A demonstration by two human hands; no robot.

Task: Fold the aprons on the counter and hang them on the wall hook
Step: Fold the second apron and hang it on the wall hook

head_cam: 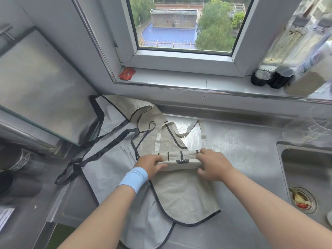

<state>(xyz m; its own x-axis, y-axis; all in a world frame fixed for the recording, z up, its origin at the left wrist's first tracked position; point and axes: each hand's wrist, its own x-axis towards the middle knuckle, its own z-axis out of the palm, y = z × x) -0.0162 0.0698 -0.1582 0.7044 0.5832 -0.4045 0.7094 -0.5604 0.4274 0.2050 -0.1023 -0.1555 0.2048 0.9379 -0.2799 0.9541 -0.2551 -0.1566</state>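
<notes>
Grip: left hand [150, 164] and right hand [213, 166] each curl round one end of the beige apron [183, 191] fold; grey apron [111, 162] spread beneath on desk [242, 150].

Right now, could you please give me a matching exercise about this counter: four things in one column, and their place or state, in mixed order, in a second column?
Things
1. beige apron
2. grey apron
3. red packet
4. sink strainer

Place or state
A. lies on the window sill
B. holds food scraps
C. its folded edge is gripped by the left hand and the right hand
D. lies spread under another cloth

Pairs: 1-C, 2-D, 3-A, 4-B
</notes>
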